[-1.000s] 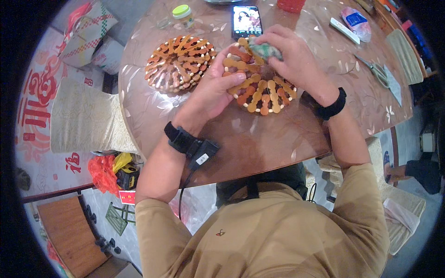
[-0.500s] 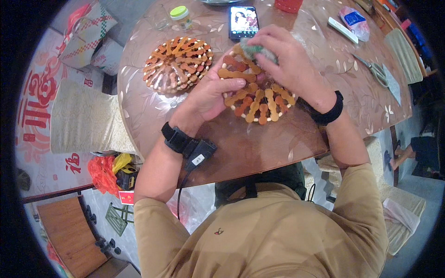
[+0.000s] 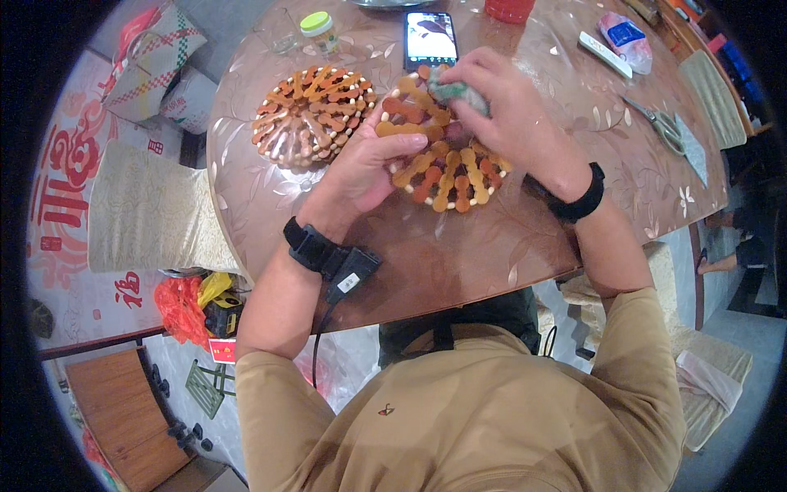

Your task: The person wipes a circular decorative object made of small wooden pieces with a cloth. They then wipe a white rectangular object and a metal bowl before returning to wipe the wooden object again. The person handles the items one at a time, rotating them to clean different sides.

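The left hand (image 3: 361, 168) lies flat and open, palm down, on the near-left part of the wooden trivet (image 3: 447, 176). Its fingers are extended across the trivet's left edge and grip nothing; they press the trivet against the table (image 3: 459, 254). A black wrist strap with a small device and cable (image 3: 332, 258) sits on the left forearm, near the table's near edge.

The trivet is a round lattice of orange and brown wooden pieces. It rests on the table a little in from the near edge, between the two hands and touching both.

The right hand (image 3: 508, 115) is curled closed over the far-right part of the trivet. It holds a greenish cloth (image 3: 455, 88) bunched under the fingertips; the cloth appears to touch the trivet's far rim, though the fingers hide the contact. A black band (image 3: 574, 197) circles the right wrist.

A second trivet (image 3: 311, 115) of the same kind lies to the left, just beside the first and clear of both hands. Scissors (image 3: 660, 125) lie toward the table's right edge. Farther off, a phone (image 3: 429, 37) with a lit screen lies just beyond the first trivet, and a green-lidded jar (image 3: 318, 29) stands near the far-left edge.
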